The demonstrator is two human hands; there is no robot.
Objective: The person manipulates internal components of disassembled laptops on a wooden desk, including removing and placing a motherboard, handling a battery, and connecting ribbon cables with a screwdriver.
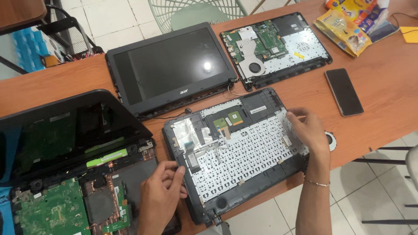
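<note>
Both my hands on the upturned keyboard case [237, 146], centre of the wooden table [383, 91].

My left hand [162, 193] sits at the case's near-left edge, fingers loosely curled against the rim, not clamped. My right hand [308, 129] lies on its right end, fingertips [291, 114] bent down onto the white keyboard backing; can't tell if they pinch anything. Left of the case: an opened laptop [74, 165] with green board exposed. Behind the case: a detached screen [172, 65] and a bottom shell with fan [274, 48]. Right of it: a dark phone [343, 92]. Beyond: snack packets [348, 26], tiled floor [109, 19].
</note>
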